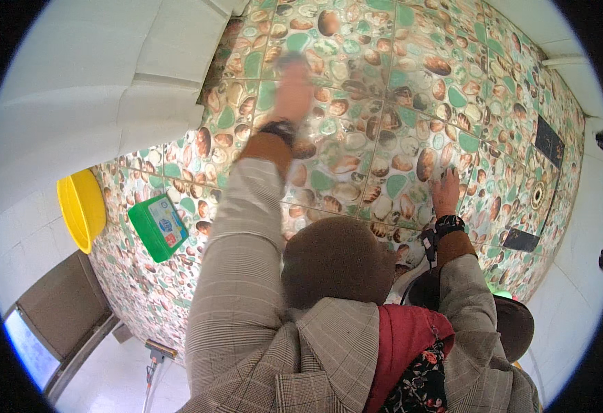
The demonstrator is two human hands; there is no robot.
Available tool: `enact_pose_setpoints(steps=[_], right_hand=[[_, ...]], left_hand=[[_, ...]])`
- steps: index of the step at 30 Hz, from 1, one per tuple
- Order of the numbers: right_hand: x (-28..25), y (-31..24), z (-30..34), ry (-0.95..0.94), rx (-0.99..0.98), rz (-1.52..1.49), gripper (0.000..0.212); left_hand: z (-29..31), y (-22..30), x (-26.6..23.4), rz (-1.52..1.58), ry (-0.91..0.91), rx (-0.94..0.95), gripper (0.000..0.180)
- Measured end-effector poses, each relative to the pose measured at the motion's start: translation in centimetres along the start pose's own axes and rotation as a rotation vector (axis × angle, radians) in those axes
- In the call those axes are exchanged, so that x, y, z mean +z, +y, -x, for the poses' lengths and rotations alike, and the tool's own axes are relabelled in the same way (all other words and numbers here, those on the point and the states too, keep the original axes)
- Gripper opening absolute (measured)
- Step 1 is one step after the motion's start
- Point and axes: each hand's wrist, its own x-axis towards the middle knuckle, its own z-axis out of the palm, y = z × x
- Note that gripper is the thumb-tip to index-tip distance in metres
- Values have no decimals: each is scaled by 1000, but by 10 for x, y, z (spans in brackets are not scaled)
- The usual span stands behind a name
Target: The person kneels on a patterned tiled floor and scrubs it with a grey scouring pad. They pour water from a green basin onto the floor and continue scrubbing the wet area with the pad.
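Note:
My left hand (294,88) is stretched far forward, low over the pebble-patterned tile floor (398,186). It is smeared by motion. A dark shape shows at its fingertips, but I cannot make out what it is. The tiles around that hand look wet and shiny. Farther right and closer to me, my right hand (445,193) rests on the tiles with its fingers apart and nothing visible in it. Between my arms a brown rounded knee (336,261) covers part of the floor.
A green tub (158,227) with a label and a yellow basin (82,210) stand at left. White panelling (108,82) rises at upper left. A round drain (537,195) lies between two dark plates at right. A long-handled floor tool (160,350) leans near the doorway.

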Motion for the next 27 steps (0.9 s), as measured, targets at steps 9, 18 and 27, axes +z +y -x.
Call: enact_pose_setpoints(steps=[9,18,27], right_hand=[[3,0,7,31,-26,-46,53],[-5,-6,7,-29,-27,-5,56],[-12,-15,9,-46,59,6,56]], left_hand=[[13,-36,-21,-800,-143,-293,40],[18,156,82,178,-246,600,39],[5,-91,-51,-91,-232,-460,52]])
